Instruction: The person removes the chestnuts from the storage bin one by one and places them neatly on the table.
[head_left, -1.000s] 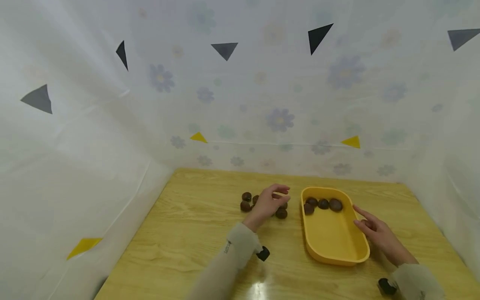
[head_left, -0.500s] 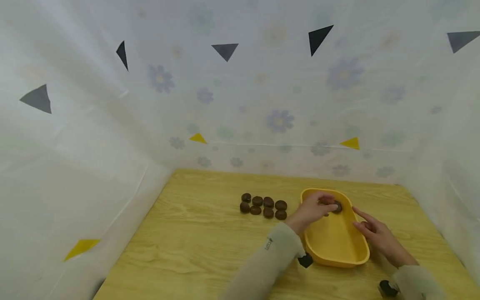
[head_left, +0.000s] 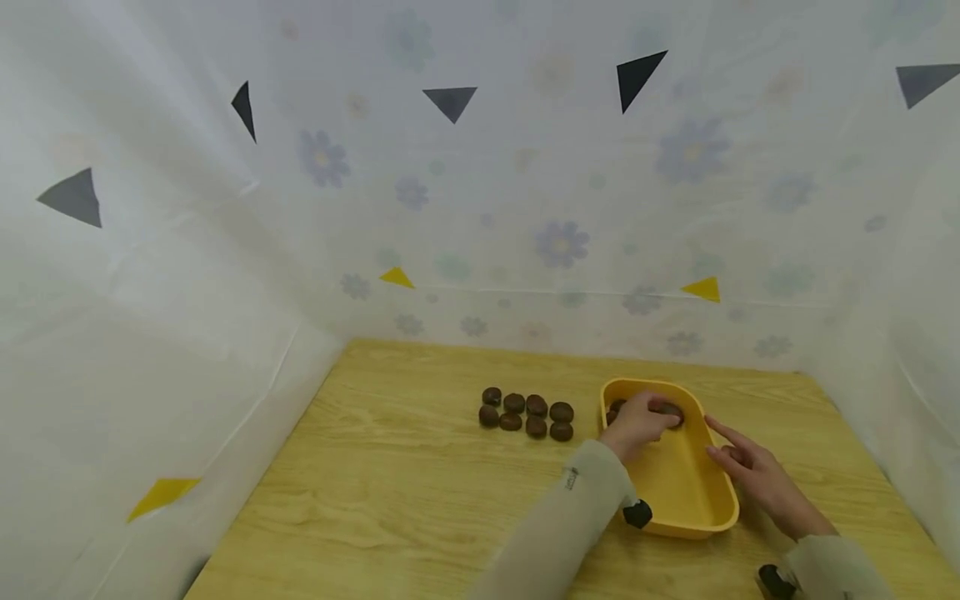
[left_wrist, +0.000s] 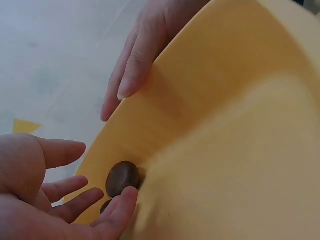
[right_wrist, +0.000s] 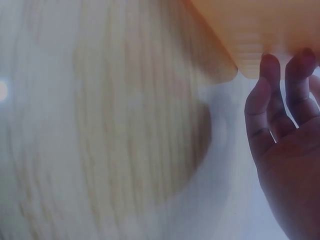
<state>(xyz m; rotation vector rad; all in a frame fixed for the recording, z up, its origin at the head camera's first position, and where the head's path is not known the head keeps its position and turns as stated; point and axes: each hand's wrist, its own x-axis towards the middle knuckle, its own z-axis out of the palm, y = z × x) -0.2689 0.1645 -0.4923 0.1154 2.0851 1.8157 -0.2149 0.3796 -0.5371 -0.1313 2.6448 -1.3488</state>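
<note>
A wood-grain worktop [head_left: 375, 500] is enclosed by a white sheet [head_left: 495, 183] printed with pale flowers and marked with black, grey and yellow triangles. To the right of the middle of the worktop, its far end near the far edge, a yellow tray [head_left: 678, 483] is set down. The far end of the tray is reached into by the left hand [head_left: 637, 425]. In the left wrist view its fingers are seen spread and loosely bent, with a wide gap left between the uppermost finger and the lowest; no piece is enclosed by them. A round brown piece [left_wrist: 122, 179] is met by one fingertip, or nearly so; whether it is touched cannot be told. More brown pieces [head_left: 617, 408] are partly seen in the far left corner of the tray, half hidden by the hand.

The outside of the tray's right wall is touched by the right hand [head_left: 765, 479], its index finger extended to the rim; the tray is steadied there from one side only, and nothing is enclosed by that hand.

Between the tray and the left edge of the worktop, nearer the far edge, eight brown pieces are laid out in two rows of four, a back row [head_left: 513, 403] and a front row [head_left: 536, 427]. Both forearms are covered by pale sleeves [head_left: 555, 525].
</note>
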